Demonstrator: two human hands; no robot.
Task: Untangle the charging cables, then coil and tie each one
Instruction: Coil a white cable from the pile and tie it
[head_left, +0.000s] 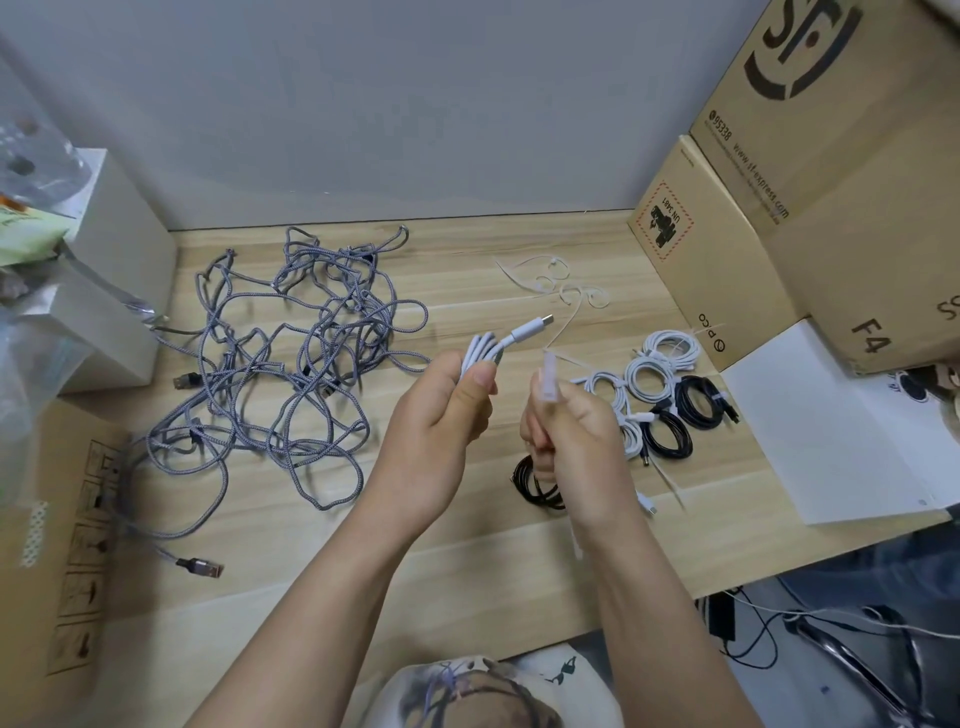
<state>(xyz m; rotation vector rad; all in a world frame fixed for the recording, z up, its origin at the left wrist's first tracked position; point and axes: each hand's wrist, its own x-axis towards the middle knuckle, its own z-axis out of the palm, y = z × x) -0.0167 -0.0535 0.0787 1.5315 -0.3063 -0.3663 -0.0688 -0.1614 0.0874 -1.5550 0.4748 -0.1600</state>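
Observation:
My left hand (447, 415) grips a folded white charging cable (488, 348) above the table, its plug (532, 326) pointing right. My right hand (571, 431) pinches a white cable tie (549, 382), whose thin tail runs up toward the cable. A big tangle of grey braided cables (291, 364) lies to the left on the wooden table (467, 551), with a USB plug (200, 566) near the front. Coiled white cables (652, 374) and coiled black cables (685, 410) sit to the right. Another black coil (535, 486) lies partly hidden under my right hand.
Loose white cable ties (556, 283) lie at the back of the table. Cardboard boxes (831, 182) stack at the right, a white sheet (831, 426) in front of them. White boxes (114, 270) stand at the left, a cardboard box (62, 545) at the front left.

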